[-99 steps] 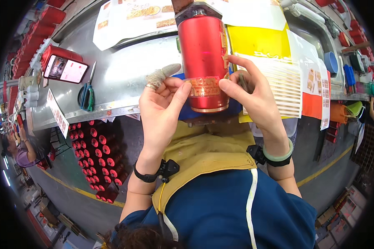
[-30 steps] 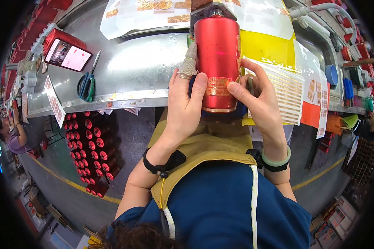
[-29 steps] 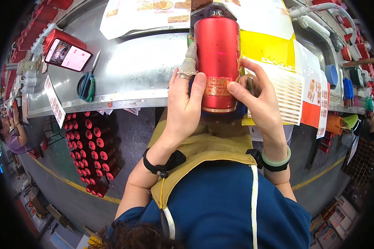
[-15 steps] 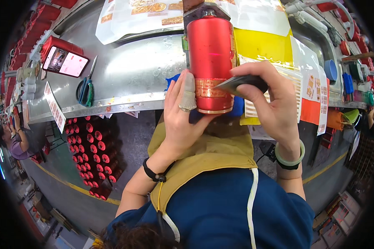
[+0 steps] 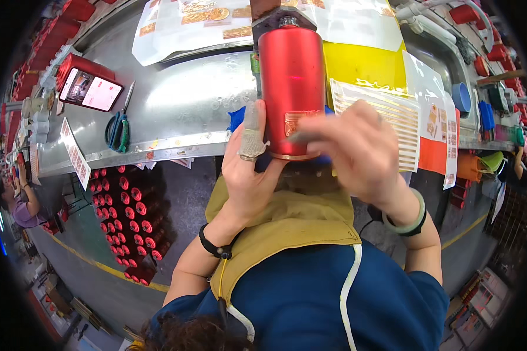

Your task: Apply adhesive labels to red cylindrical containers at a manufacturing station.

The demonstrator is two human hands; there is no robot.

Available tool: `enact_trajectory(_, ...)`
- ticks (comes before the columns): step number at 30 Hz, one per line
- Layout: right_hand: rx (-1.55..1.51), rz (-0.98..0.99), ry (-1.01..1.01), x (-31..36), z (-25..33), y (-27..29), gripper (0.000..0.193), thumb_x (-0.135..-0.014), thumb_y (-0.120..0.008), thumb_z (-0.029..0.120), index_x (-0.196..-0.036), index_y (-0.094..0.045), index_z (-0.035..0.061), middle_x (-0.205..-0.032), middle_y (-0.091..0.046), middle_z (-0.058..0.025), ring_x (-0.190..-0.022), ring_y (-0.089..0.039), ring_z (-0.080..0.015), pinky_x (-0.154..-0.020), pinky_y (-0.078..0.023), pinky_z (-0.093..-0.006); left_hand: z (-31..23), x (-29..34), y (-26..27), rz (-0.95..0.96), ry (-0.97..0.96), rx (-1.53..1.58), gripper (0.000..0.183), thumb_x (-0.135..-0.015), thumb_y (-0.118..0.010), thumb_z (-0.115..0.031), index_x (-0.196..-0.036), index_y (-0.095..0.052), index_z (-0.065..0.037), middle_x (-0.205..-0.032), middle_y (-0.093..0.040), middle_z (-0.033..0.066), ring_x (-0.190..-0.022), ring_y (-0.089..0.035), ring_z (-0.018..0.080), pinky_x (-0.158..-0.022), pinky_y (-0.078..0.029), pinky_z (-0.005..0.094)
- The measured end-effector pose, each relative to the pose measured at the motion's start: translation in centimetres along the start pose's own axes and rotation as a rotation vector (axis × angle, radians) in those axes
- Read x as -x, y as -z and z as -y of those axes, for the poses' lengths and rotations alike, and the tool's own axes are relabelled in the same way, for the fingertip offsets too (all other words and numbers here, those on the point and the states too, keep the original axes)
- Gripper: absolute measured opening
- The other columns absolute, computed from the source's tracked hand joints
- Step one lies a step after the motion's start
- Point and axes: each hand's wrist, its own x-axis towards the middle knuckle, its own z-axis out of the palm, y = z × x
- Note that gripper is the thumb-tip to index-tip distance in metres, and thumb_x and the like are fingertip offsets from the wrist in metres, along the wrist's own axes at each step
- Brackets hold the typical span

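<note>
A shiny red bottle lies on its side, its neck pointing away from me and its base toward me. Round the lower part of it runs a gold-patterned strip, whose left end now shows. My left hand grips the bottle's lower left side, thumb by the base; one finger wears a pale finger cover. At the lower right of the bottle, my right hand is smeared by motion. It pinches a dark, flat scraper, whose tip is over the bottle near the strip.
Left on the metal bench are green-handled scissors, a phone leaning on a red container, and a label strip. A striped gold sheet lies right of the bottle. Several red bottles stand below the bench.
The bottle has turned, so bare red now shows left of the gold strip's end. My right hand and scraper have swung down and left, and now blur.
</note>
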Motion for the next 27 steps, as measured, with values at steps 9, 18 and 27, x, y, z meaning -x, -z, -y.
enact_trajectory(9,0.135,0.025,0.182,-0.5,0.5,-0.9,0.025,-0.077,-0.071,0.012,-0.102,-0.073,0.0117,-0.090,-0.068,0.0026,-0.075,-0.055,-0.0202,-0.073,-0.048,-0.0354,-0.1,-0.1,0.0,-0.029,0.004,0.015,0.079,-0.074,-0.088,0.001,-0.147,-0.057,0.002,-0.147,-0.062,0.0186,-0.130,-0.065,0.0331,-0.104,-0.054,0.0384)
enact_trajectory(18,0.316,-0.359,0.093,-3.5,-3.1,1.9,0.019,-0.082,-0.079,0.006,-0.100,-0.077,0.0125,-0.091,-0.075,0.0006,-0.076,-0.060,-0.0197,-0.076,-0.044,-0.0337,-1.1,-2.3,0.4,0.054,-0.261,-0.252,0.089,-0.070,-0.095,-0.007,-0.149,-0.055,0.002,-0.147,-0.058,0.0186,-0.124,-0.062,0.0334,-0.104,-0.052,0.0412)
enact_trajectory(27,0.121,-0.472,-0.250,0.1,-2.5,2.5,0.022,-0.090,-0.080,0.004,-0.112,-0.074,0.0033,-0.096,-0.074,-0.0092,-0.088,-0.070,-0.0209,-0.079,-0.055,-0.0310,-0.9,-0.6,-0.2,0.085,-0.180,-0.286,0.080,-0.078,-0.089,-0.011,-0.151,-0.056,-0.005,-0.153,-0.048,0.0264,-0.126,-0.059,0.0420,-0.104,-0.050,0.0478)
